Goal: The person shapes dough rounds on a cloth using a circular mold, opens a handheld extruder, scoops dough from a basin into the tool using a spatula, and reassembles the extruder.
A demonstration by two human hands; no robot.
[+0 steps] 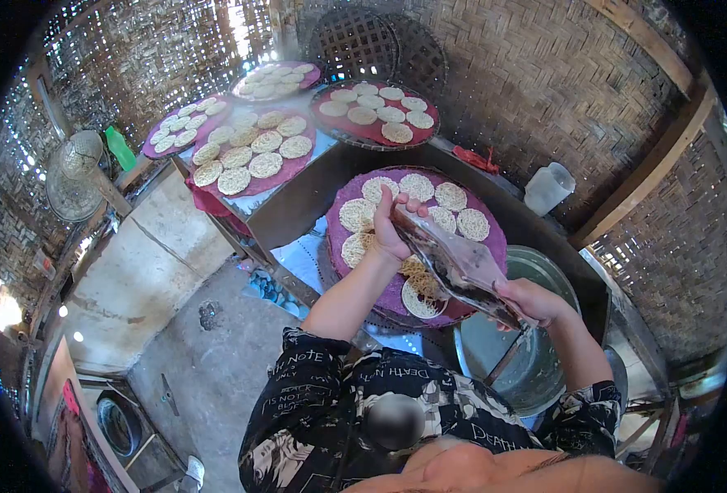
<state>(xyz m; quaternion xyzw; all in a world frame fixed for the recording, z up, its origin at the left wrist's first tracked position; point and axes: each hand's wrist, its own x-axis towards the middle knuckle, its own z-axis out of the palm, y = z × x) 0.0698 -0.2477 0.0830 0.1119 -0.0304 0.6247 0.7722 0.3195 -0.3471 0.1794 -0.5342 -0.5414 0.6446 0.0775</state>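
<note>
My left hand (397,223) grips the upper left end of a long, dark, flat board wrapped in clear plastic (458,259). The lower right end of it is in my right hand (534,302). The board slants over a round tray with purple cloth (496,218) that bears several pale noodle-like discs (473,224). Below the board, on the tray's near side, loose noodle strands (431,286) hang over a small white round dish (421,306). The board hides part of the tray.
A large metal basin (544,361) with a stick in it stands at the right. More cloth-lined trays of discs (253,150) (377,135) lie further back. A white plastic jug (549,188) and red cloth (475,158) rest by the woven wall (536,82).
</note>
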